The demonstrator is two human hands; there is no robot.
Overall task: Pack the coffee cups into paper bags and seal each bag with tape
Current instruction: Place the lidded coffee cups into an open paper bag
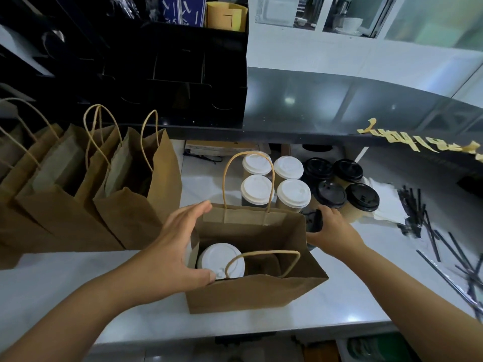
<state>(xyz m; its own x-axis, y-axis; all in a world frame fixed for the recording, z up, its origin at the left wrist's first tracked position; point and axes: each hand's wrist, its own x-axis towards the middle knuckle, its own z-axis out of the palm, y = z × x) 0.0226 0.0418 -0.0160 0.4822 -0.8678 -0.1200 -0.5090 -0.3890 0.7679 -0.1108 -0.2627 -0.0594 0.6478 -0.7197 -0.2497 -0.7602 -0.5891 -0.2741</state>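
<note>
The open paper bag (251, 270) stands upright on the white counter (78, 296), its mouth facing up and its long side running left to right. Inside it, at its left end, sits one white-lidded cup (214, 259); the right end of the bag looks free for a second cup. The left hand (180, 244) spans the bag's left end, fingers extended on the far rim and thumb on the near rim, holding the mouth open. The right hand (332, 226) is just right of the bag's right wall, fingers curled round a black-lidded cup (315, 222) that is tilted and mostly hidden. So the cup lies to the right of the opening and has to rise over the right rim, clear of the near handle (261, 259). Behind the bag stand the other white-lidded cups (277, 181) and black-lidded cups (342, 186); further open bags (104, 184) stand to its left
</note>
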